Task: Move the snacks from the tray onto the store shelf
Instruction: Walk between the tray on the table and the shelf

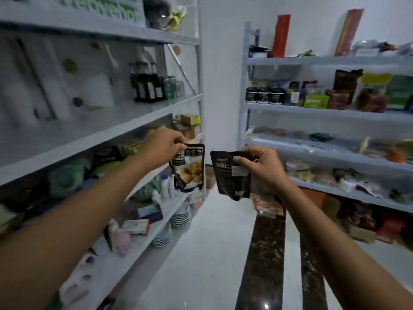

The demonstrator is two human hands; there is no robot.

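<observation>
View: head.
Left hand [164, 145]: pinches the top edge of the dark glossy snack pouch with yellow pieces printed on its front [190, 168]; lets it hang upright, front toward the camera, probably to check the label.
Right hand [260, 165]: grips the second dark foil pouch [232, 175] by its upper half, thumb across the back panel, slightly tilted.
Pouches: side by side in mid-air, apart, above the floor; on no shelf yet.
Grey metal rack on the left [100, 135]: just beside the left pouch, stocked; likely destination.
Tray: out of view.
</observation>
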